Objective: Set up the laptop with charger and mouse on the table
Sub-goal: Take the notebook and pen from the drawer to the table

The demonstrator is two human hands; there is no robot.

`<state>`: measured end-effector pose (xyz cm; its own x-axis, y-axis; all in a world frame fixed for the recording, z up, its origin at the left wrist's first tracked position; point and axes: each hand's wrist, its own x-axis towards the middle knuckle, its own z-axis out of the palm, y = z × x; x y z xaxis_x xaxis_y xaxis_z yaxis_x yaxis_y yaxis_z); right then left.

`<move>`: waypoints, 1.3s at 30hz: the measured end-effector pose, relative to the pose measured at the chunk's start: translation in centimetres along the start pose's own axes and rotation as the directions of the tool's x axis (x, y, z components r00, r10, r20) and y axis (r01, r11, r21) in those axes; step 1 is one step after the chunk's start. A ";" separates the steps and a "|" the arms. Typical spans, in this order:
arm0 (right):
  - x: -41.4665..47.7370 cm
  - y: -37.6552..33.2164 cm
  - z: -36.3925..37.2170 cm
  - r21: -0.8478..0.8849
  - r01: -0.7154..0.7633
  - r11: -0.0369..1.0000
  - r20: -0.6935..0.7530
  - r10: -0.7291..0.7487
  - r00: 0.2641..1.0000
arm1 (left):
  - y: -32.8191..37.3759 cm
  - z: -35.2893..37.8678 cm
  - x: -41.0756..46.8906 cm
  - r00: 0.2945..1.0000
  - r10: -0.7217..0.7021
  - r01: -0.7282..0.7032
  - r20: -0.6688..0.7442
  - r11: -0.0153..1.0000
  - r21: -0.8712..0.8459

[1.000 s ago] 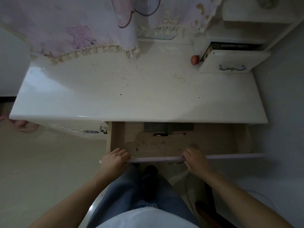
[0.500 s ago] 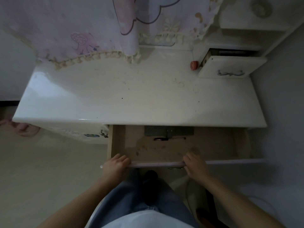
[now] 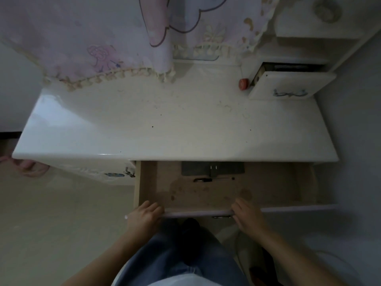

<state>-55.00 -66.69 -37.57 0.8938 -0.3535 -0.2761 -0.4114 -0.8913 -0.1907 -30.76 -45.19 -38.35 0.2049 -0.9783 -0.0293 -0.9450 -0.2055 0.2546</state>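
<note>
The white table (image 3: pixel 175 129) is being seen beyond both hands, its top bare of any laptop, charger or mouse. A patterned cloth (image 3: pixel 86 38) is being hung along the edge farthest from the hands. Directly ahead of the hands, under the table's near edge, a wide drawer (image 3: pixel 198 213) is being held part-way out. Its front rail is being gripped by the left hand (image 3: pixel 144 217) and the right hand (image 3: pixel 247 218), which are set well apart with their fingers curled over the top of the rail.

Far ahead and to the right of the right hand, a small cabinet drawer (image 3: pixel 288 87) is being left ajar. At the back of the wide drawer, between the hands and beyond them, a dark flat slab (image 3: pixel 212 169) is being half hidden by the table's edge. It is being taken here for the laptop, though that cannot be told for certain. Just nearer the hands a thin pen-like stick (image 3: pixel 213 179) is being shown, and a little red thing (image 3: pixel 243 84) is being kept beside the small cabinet drawer.

The fetching step is being judged as in hand. For the next move, more of the drawer is being called for, then one hand freed to reach the slab.
</note>
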 end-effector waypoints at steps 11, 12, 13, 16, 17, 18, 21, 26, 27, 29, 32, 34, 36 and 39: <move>2.9 0.8 -1.5 0.204 -0.093 0.974 0.016 0.092 0.996 | -1.0 0.2 3.5 0.999 0.008 -0.005 0.035 0.996 -0.084; 4.1 1.0 -1.4 0.231 -0.144 0.962 0.025 0.142 0.990 | -0.6 -0.1 4.7 0.998 -0.043 0.048 0.045 0.990 -0.132; 5.3 1.1 -1.3 0.250 -0.197 0.948 0.037 0.193 0.980 | -0.2 -0.2 5.9 0.991 -0.109 0.122 0.082 0.976 -0.183; 8.5 1.0 0.2 0.284 -0.298 0.911 0.153 0.264 0.952 | 1.0 1.1 9.5 0.921 -0.294 0.356 0.257 0.903 -0.242; 9.3 0.9 0.8 0.265 -0.306 0.915 0.184 0.263 0.947 | 1.2 1.7 10.3 0.900 -0.318 0.398 0.298 0.878 -0.264; 10.0 0.7 1.2 0.232 -0.306 0.923 0.196 0.264 0.944 | 1.2 2.4 11.0 0.882 -0.342 0.437 0.325 0.852 -0.289; 11.4 0.4 2.7 0.137 -0.282 0.950 0.139 0.263 0.955 | 1.2 4.2 12.0 0.840 -0.394 0.518 0.372 0.786 -0.338; 11.9 0.0 4.4 -0.072 -0.175 0.982 0.165 0.185 0.969 | 1.1 5.7 12.4 0.816 -0.434 0.569 0.381 0.719 -0.399; 11.9 -0.1 4.6 -0.091 -0.157 0.983 0.181 0.171 0.968 | 0.9 5.7 12.5 0.807 -0.450 0.585 0.383 0.701 -0.408; 12.1 -0.2 4.7 -0.111 -0.127 0.986 0.198 0.148 0.969 | 0.6 5.7 12.8 0.793 -0.472 0.607 0.385 0.668 -0.432; 11.6 -0.3 4.5 -0.069 -0.089 0.994 0.241 0.103 0.965 | 0.5 5.9 12.7 0.787 -0.474 0.614 0.395 0.663 -0.428; 11.1 -0.2 4.2 0.005 -0.088 0.996 0.290 0.083 0.953 | 0.6 6.0 12.7 0.789 -0.464 0.611 0.403 0.664 -0.431; 10.7 -0.1 3.7 0.070 -0.128 0.989 0.390 0.091 0.916 | 0.7 5.8 12.5 0.796 -0.448 0.597 0.406 0.688 -0.412; 10.5 -0.3 3.6 0.106 -0.233 0.967 0.508 0.148 0.849 | 1.0 5.9 11.9 0.789 -0.446 0.596 0.423 0.722 -0.350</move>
<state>-46.15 -69.14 -43.83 0.6067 -0.2878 -0.7410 -0.6245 -0.7493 -0.2203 -30.76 -57.13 -44.12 0.4752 -0.6902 -0.5457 -0.4710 -0.7234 0.5048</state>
